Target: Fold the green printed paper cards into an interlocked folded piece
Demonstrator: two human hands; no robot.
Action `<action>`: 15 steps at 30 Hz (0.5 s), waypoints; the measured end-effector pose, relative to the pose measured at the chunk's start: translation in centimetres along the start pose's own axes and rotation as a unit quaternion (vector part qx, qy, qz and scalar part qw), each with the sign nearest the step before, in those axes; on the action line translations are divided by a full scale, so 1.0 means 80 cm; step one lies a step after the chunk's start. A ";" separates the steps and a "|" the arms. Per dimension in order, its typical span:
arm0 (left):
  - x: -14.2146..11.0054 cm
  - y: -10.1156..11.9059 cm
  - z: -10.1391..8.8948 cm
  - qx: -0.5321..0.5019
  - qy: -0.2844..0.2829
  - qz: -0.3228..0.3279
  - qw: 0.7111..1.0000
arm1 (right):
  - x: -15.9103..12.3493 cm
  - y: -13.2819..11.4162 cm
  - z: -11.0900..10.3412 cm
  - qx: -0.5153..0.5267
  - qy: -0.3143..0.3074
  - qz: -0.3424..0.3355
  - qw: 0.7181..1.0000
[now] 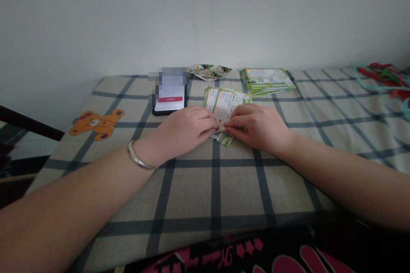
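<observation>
Both forearms converge on the green leaflet (224,111), just right of the phone (169,99), left hand (185,130) and right hand (256,126) equally close, fingertips pinching its near corner, long axis running away.

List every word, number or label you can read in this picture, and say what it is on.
No text here can be read for certain.
Green leaflet under both hands: printed text, too small to read.
Leaflet stack: print too small.
Folded leaflet: print too small.
Phone: screen blurred, red bar unreadable.
Dark fabric at the bottom edge: pink script lettering, not legible.
</observation>
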State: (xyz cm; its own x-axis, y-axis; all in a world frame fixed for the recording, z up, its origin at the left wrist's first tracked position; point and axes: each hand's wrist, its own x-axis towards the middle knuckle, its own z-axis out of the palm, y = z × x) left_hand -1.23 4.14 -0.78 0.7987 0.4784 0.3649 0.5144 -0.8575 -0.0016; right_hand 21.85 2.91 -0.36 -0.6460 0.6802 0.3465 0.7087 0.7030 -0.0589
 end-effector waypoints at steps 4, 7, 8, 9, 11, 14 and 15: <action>0.000 -0.003 0.002 -0.030 0.019 0.013 0.999 | 0.002 0.009 0.005 0.051 0.010 -0.007 0.999; 0.002 -0.003 0.001 -0.028 0.022 0.031 0.999 | 0.005 0.018 0.009 0.110 0.015 -0.008 0.994; 0.002 -0.002 0.000 -0.026 0.020 0.039 0.999 | 0.007 0.020 0.010 0.125 0.015 -0.006 0.992; 0.003 -0.002 -0.001 -0.023 0.016 0.045 0.999 | 0.008 0.021 0.011 0.138 0.014 -0.005 0.990; 0.004 -0.001 -0.004 -0.022 0.006 0.055 0.998 | 0.009 0.023 0.013 0.152 0.011 -0.002 0.988; 0.004 -0.001 -0.008 -0.038 -0.014 0.045 0.998 | 0.009 0.024 0.013 0.153 0.010 -0.002 0.988; 0.004 0.000 -0.009 -0.043 -0.019 0.037 0.998 | 0.009 0.024 0.013 0.149 0.012 -0.007 0.989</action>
State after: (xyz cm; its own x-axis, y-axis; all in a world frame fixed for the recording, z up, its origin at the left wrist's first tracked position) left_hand -1.19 4.19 0.01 0.8459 0.4184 0.3307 0.4256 -0.9033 0.0541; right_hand 22.47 4.94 -1.22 -0.6461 0.6670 0.3710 0.5822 0.7450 -0.3255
